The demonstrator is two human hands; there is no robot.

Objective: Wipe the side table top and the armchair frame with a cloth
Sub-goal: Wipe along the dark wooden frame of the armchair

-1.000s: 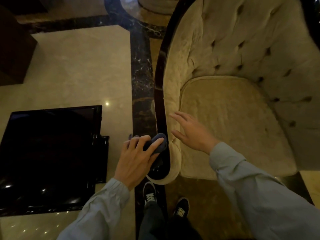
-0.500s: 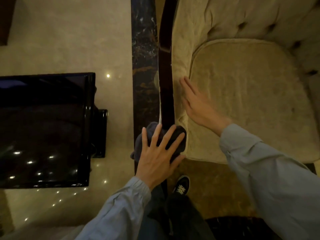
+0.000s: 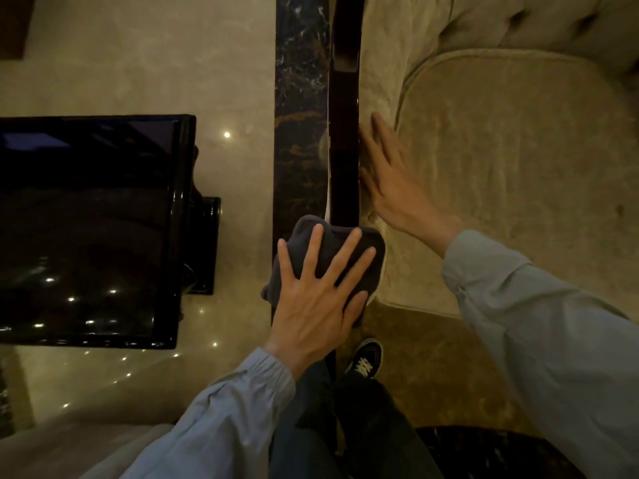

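Item: armchair frame [image 3: 345,98], the dark polished wooden rail running from top centre of the frame down to the middle. This is the step you are on.

Cloth [image 3: 328,247]: dark, bunched, draped over the near end of the rail at centre frame.

Left hand [image 3: 318,299]: flat on the cloth, fingers spread wide, palm pressing it onto the wood; not clenched around it.

Right hand [image 3: 390,181]: open, fingers together and extended, laid against the pale upholstery just right of the rail, apparently steadying you. It holds nothing.

Seat cushion [image 3: 511,167]: pale velvet, right half of the frame, not part of the wiping.

Side table [image 3: 86,219]: glossy black top at the left of the frame, well apart from both hands. Whether it has had its wipe cannot be judged from its surface here.

Floor [image 3: 138,63]: light stone with a dark marble strip beside the rail.

Next move, as a judgement: push the cloth up along the rail towards the top of the frame, keeping your palm flat so it follows the curve and stays off the velvet. The rail beyond the cloth looks yet to be covered.
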